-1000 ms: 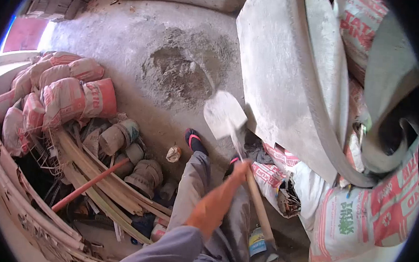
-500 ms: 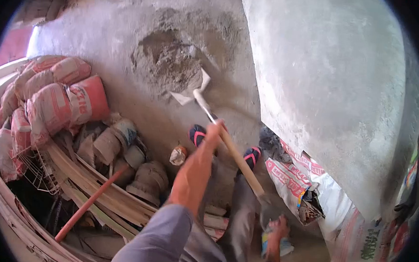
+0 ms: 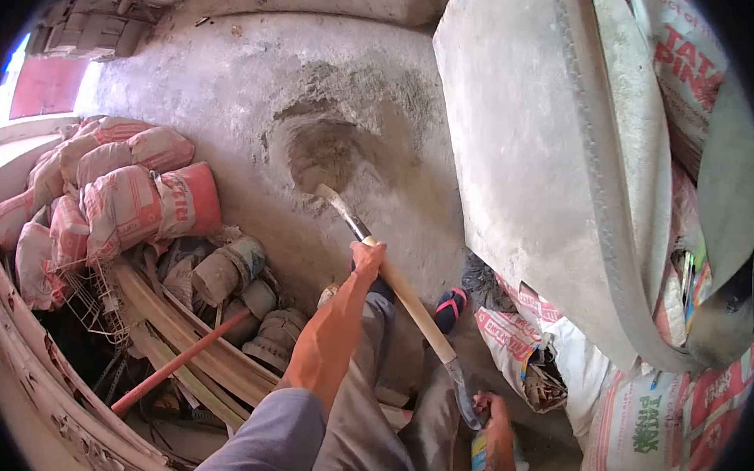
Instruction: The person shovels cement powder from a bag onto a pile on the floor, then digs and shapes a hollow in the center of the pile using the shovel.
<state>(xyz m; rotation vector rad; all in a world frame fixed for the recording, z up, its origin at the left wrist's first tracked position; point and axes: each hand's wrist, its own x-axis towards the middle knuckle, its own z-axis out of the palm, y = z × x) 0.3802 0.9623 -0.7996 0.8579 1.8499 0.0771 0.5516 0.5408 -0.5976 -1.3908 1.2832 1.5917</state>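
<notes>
Both our left hand (image 3: 369, 257) and our right hand (image 3: 492, 408) are closed on the shovel (image 3: 420, 311), the left wrapped around its shaft next to the metal neck, the right curled over the handle at the near end. We see the shovel slant from near right towards the far middle, its far end at the grey mix (image 3: 394, 98). Red-and-white sacks (image 3: 128, 207) lie to our left, a pale panel (image 3: 525, 150) to our right.

My shovel shaft (image 3: 413, 303) is smooth, matt wood, its collar (image 3: 359, 228) shiny metal; my sleeve (image 3: 268, 436) is matt cloth, the grey mix (image 3: 389, 107) rough and grainy.
</notes>
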